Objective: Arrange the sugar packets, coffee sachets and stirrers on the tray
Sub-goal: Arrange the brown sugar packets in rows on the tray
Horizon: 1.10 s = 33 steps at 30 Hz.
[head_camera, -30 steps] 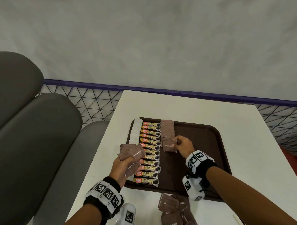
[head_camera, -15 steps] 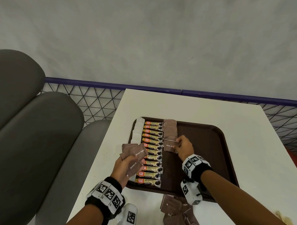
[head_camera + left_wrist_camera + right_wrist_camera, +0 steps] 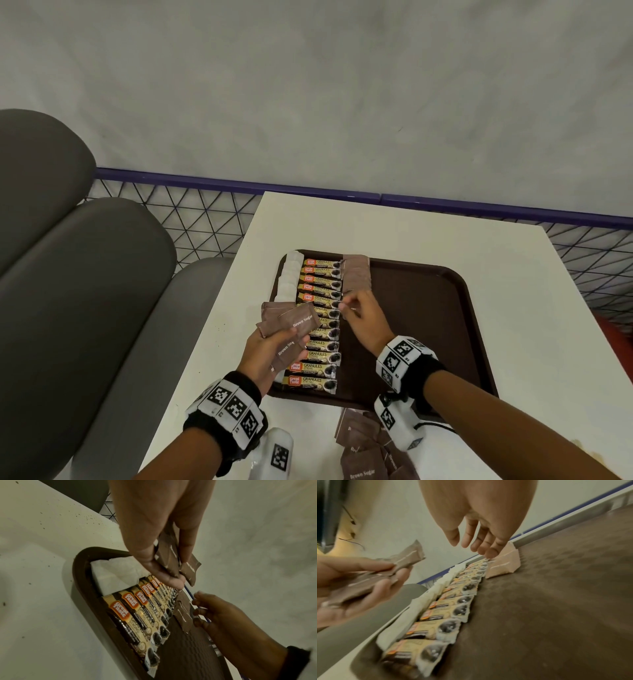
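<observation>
A dark brown tray lies on the white table. Along its left side run a column of white packets, a column of coffee sachets and a shorter column of brown sugar packets. My left hand holds a fan of several brown sugar packets over the tray's left edge, pinched between thumb and fingers. My right hand hovers at the near end of the brown column. Its fingers are straight and hold nothing, just above the last packet laid.
More brown sugar packets lie loose on the table in front of the tray. Grey seat backs stand to the left. A purple rail with wire mesh runs behind the table. The right half of the tray holds nothing.
My right hand set the brown sugar packet it was holding down at the end of the brown column and let go. The left hand kept its fan of packets in place.
</observation>
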### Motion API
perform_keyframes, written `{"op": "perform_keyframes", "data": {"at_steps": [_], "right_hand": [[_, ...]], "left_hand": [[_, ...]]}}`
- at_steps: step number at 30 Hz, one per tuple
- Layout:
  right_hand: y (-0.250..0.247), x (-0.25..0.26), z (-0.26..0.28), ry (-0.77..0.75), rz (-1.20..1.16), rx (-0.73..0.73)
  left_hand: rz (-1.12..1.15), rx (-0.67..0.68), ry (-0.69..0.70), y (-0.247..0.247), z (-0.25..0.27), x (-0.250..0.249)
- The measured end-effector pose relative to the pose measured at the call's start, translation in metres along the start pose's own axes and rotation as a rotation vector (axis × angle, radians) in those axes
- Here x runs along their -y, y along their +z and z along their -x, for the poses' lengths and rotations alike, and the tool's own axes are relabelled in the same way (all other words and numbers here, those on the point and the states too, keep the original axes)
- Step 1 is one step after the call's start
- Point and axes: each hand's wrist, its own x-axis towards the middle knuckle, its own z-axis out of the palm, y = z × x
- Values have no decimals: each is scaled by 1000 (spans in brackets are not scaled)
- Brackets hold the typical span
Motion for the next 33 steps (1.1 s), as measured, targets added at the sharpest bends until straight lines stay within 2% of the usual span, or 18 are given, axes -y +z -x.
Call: {"op": "perform_keyframes", "data": {"at_steps": [4,8,13,15,19,21,24,30,33], "right_hand": [[13,16,9,-57,-104,89],[20,27,15,20,-234,172],[15,32,18,39,-265,259],[10,26,16,82,-277,187],[-10,1,12,213,-250,-121],[-22,-13,12,281,-217,-196],[-31,-27,12,350,-127,-200],[-25,-39,6,384,12,-138],[-19,-39,5,402,62,-158]], "left_hand": [[-23,6,12,5,4,0],[-33,16,20,5,8,1],[-35,37,10,5,9,1],[-4,32,-16,3,7,2],[43,20,-66,-4,2,2],[72,8,-81,-7,-1,3],[100,15,-87,-9,-2,4],[43,-7,-83,-4,-3,5],[8,-21,-85,-5,-4,6]]}}
